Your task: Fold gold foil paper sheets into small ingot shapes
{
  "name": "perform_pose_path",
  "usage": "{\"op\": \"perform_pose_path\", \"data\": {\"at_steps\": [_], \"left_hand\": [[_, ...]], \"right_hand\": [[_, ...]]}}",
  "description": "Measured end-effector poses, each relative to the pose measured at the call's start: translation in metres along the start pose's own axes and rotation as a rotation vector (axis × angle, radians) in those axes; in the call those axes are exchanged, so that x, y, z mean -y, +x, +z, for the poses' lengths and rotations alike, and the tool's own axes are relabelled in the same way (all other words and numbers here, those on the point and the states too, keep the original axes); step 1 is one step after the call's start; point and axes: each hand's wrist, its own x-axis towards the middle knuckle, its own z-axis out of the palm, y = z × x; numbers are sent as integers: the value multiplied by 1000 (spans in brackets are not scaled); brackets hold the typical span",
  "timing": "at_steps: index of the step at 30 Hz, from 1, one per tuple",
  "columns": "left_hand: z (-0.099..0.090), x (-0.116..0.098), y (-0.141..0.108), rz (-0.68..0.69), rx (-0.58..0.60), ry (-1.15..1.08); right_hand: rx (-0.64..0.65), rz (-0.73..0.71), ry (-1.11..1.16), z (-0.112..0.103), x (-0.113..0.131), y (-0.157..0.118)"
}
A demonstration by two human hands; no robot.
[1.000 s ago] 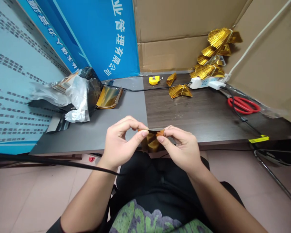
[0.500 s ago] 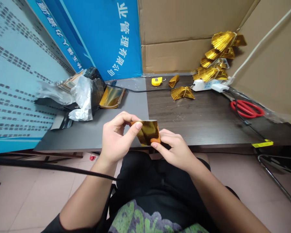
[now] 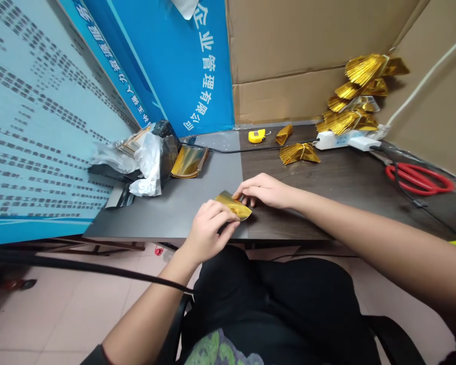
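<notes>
While the left hand (image 3: 213, 229) pinches a shiny gold foil sheet (image 3: 236, 206) near the frame's centre, the right hand (image 3: 268, 190) curls loosely at its far edge, its grip unclear. Pleated, tied gold foil fans (image 3: 361, 70) at upper right look finished; this sheet and the flat gold foil stack (image 3: 190, 158), left of centre, look unpleated. The grey and dark wood-grain desk (image 3: 307, 197) meets blue printed board (image 3: 175, 66) and brown cardboard (image 3: 289, 56) above, pink tiled floor (image 3: 79, 299) below.

A yellow tape measure (image 3: 257, 136) sits well apart from red-handled scissors (image 3: 420, 179).
</notes>
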Motion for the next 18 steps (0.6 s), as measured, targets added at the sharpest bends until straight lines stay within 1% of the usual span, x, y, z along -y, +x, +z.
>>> {"op": "perform_pose_path", "data": {"at_steps": [2, 4, 7, 8, 9, 11, 12, 14, 16, 18], "left_hand": [[8, 0, -3, -8, 19, 44], [14, -2, -4, -4, 57, 85], [18, -6, -6, -12, 124, 120], [18, -8, -6, -20, 145, 113], [18, -9, -7, -29, 167, 89], [14, -11, -8, -59, 187, 10], [11, -11, -9, -84, 178, -30], [4, -7, -8, -162, 108, -57], [-1, 0, -7, -286, 8, 22], [-4, 9, -4, -448, 9, 119]], "right_hand": [[-36, -64, -129, 5, -1, 8], [-44, -84, -216, 9, -3, 14], [34, -63, -191, 13, -7, 23], [56, -80, -190, 14, -9, 25], [78, -124, -210, 14, -11, 28], [122, -271, -284, 15, -17, 31], [139, -360, -318, 16, -20, 32], [154, -519, -346, 18, -27, 33], [156, -631, -326, 20, -33, 33], [152, -716, -324, 22, -37, 31]]}}
